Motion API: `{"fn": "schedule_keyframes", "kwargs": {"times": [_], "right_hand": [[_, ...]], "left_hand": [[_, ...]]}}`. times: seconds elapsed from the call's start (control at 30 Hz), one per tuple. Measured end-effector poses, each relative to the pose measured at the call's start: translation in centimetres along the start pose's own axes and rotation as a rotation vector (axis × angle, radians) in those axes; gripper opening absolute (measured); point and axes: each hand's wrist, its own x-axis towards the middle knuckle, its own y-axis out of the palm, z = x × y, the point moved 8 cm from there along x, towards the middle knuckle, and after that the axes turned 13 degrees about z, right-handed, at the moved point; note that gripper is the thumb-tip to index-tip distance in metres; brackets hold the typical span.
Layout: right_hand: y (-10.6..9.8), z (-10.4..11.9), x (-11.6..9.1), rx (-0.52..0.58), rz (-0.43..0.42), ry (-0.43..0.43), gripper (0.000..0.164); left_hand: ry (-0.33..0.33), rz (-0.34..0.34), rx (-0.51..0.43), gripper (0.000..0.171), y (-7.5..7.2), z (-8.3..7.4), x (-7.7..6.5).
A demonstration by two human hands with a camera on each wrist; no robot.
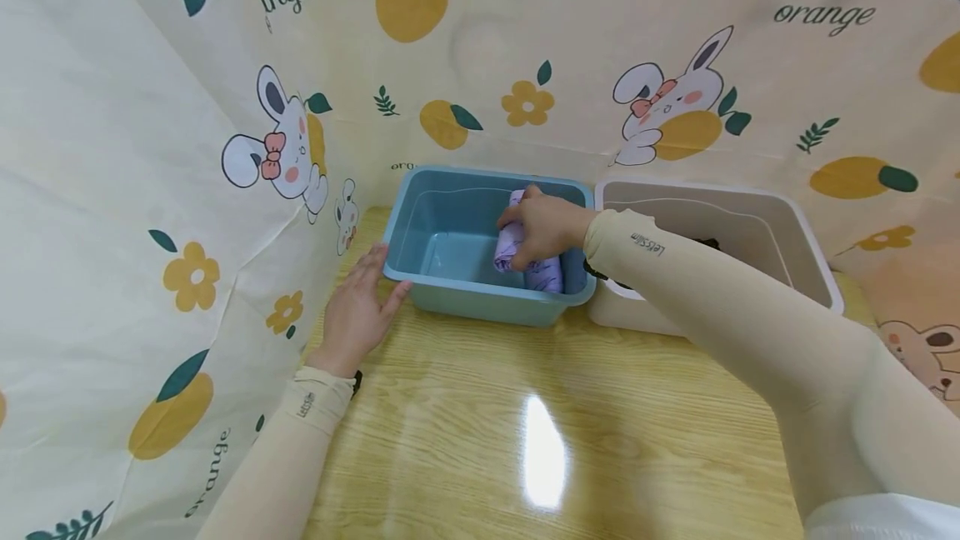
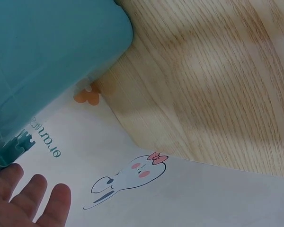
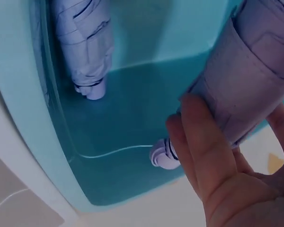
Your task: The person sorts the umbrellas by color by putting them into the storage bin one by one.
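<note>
A light blue bin (image 1: 480,290) stands at the back of the table. My right hand (image 1: 551,227) reaches into it and grips a folded lilac umbrella (image 1: 508,247), thumb on one side and fingers on the other. In the right wrist view, the gripped umbrella (image 3: 246,71) is tilted over the bin, and a lilac knob end (image 3: 164,155) shows just past the fingers. A second folded lilac umbrella (image 3: 85,45) lies along the bin's right side. My left hand (image 1: 354,311) has its fingers extended at the bin's left rim, fingertips touching the corner.
Right beside the blue bin stands a beige bin (image 1: 813,252) with something dark (image 1: 707,243) inside, partly hidden by my right forearm. A printed cloth (image 1: 480,65) hangs behind and to the left. Wooden tabletop (image 1: 450,415) extends in front of both bins.
</note>
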Motion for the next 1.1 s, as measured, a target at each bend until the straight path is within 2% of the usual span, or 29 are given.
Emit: {"fn": "schedule_keyframes", "kwargs": {"times": [0.17,0.37,0.53,0.87,1.1], "right_hand": [[0.9,-0.5,2.0,-0.056,0.051,0.001,0.067],[2.2,-0.9,4.2,-0.106,0.146,0.029,0.072],[3.1,-1.5,5.3,-0.093,0.223,0.071,0.074],[4.9,-1.9,7.0,-0.053,0.311,0.115,0.077],[7.9,-5.1,10.7,-0.056,0.35,0.13,0.075]], "left_hand": [[0.006,-0.006,0.003,0.072,0.0,0.1,0.0],[0.016,-0.014,-0.005,0.071,0.0,0.3,-0.1],[0.028,-0.021,-0.015,0.071,-0.1,0.2,-0.1],[0.034,-0.031,-0.016,0.07,-0.2,0.0,0.0],[0.029,-0.028,-0.01,0.071,0.0,0.2,0.1]]}}
